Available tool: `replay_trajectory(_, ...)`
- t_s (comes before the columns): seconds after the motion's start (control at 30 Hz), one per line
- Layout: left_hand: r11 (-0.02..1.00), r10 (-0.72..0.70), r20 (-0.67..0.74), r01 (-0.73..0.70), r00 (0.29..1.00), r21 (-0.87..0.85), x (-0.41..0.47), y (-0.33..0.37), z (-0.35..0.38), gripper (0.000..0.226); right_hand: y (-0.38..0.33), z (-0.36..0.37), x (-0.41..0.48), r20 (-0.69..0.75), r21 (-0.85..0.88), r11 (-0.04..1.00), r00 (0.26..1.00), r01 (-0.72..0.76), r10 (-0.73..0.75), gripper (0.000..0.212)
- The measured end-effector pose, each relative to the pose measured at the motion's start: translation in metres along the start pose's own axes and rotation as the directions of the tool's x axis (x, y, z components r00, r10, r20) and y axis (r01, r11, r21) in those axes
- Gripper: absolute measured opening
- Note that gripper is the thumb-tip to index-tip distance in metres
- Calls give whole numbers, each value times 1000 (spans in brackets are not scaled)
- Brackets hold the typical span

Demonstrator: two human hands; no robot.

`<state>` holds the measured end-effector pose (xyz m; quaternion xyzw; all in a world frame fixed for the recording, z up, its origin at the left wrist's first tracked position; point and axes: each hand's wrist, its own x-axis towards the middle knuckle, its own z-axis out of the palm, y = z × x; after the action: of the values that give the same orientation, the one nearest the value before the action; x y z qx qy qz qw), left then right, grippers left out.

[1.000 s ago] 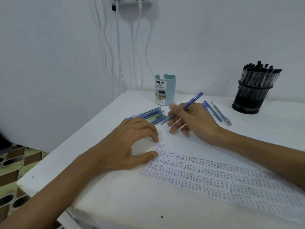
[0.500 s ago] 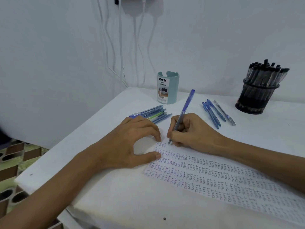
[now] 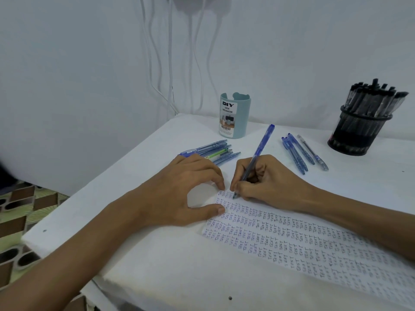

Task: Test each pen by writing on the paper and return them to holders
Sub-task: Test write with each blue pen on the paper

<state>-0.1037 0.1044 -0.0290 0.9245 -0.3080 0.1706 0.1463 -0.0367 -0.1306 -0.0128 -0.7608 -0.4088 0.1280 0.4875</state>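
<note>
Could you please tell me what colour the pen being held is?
Blue; the pen shows best in the head view, in the right hand.

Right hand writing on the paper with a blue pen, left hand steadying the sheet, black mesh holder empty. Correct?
No: the head view shows the round black mesh holder full of black-capped pens. The right hand does write with the translucent blue pen on the white paper sheet, the left hand touching its edge.

Open along near table (image 3: 168, 265) edge and at back between teal holder (image 3: 234, 117) and black mesh holder (image 3: 359, 133); blocked mid-table by left pen pile (image 3: 215, 151), right pen group (image 3: 301, 153).
</note>
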Motion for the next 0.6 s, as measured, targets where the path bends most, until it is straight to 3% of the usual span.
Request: replay_trajectory(0.6, 1000, 1, 8, -1, 1000, -14, 1, 1, 0, 35, 4, 1, 1, -46, -26, 1000, 999, -15, 14, 11)
